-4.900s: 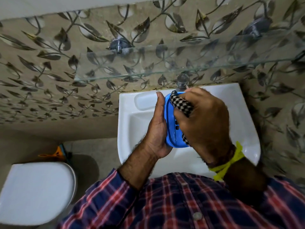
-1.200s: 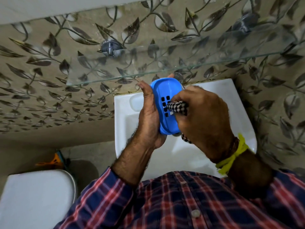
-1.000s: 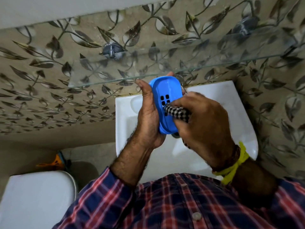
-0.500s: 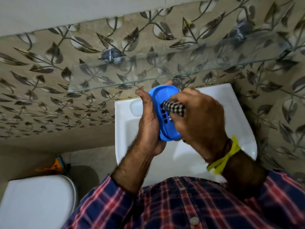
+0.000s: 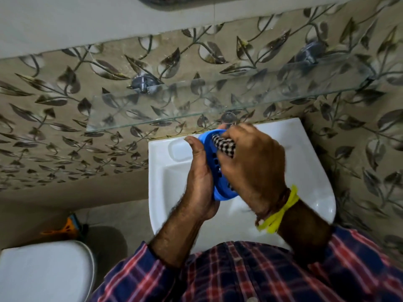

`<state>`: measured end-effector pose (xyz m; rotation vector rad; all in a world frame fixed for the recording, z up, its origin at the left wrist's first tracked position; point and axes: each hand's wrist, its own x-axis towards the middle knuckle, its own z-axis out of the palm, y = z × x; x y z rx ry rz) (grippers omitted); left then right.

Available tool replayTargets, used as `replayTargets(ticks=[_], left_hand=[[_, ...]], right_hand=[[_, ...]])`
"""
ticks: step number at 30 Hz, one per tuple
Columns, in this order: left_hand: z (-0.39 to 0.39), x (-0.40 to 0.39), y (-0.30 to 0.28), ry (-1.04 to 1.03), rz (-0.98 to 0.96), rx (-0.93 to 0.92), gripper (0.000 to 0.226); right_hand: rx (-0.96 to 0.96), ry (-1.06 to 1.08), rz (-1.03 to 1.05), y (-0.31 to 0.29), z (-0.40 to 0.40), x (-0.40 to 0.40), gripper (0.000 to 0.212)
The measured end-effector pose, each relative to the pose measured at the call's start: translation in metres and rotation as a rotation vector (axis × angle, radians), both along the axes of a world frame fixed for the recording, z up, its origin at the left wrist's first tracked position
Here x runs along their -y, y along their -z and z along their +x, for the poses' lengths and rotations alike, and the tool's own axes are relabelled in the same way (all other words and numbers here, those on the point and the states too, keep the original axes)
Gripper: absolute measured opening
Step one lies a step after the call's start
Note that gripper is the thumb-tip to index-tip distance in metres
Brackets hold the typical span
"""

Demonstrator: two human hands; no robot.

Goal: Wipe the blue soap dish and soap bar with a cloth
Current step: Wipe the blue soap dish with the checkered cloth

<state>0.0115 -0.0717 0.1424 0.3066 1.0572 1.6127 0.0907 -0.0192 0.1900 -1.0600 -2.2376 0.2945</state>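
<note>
Head view, two hands, left hand (image 5: 199, 182) gripping one blue soap dish (image 5: 214, 171), right hand (image 5: 254, 168) pressing one checkered cloth (image 5: 224, 143)

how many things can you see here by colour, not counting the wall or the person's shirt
Blue: 1, the soap dish
Black and white check: 1, the cloth
White: 2, the sink and the toilet lid
Clear: 1, the glass shelf
Yellow: 1, the wrist band
Orange: 1, something on the floor
Total: 7

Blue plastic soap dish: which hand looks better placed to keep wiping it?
The right hand, probably. It already grips the black-and-white checked cloth against the blue plastic soap dish, while the left hand is busy holding that dish over the white ceramic sink.
</note>
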Motion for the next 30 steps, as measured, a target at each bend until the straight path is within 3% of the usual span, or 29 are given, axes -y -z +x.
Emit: replayTargets(ticks=[2,7,13,17,30], left_hand=[[0.001,0.001,0.003,0.004,-0.02,0.001,0.088],[-0.011,0.001,0.0,-0.015,0.031,0.005,0.086],[-0.004,-0.005,-0.006,-0.037,-0.007,-0.088,0.078],[-0.005,-0.002,-0.006,-0.041,-0.048,-0.121,0.076],[-0.012,-0.001,-0.001,-0.03,-0.123,-0.124,0.076]], right_hand=[[-0.016,0.02,-0.05,-0.001,0.0,-0.009,0.018],[0.048,-0.176,-0.032,-0.001,0.001,0.004,0.013],[-0.052,0.074,0.043,-0.003,0.001,-0.01,0.011],[0.082,-0.04,0.123,0.005,0.009,-0.005,0.007],[0.114,-0.073,0.065,0.005,-0.003,-0.021,0.012]])
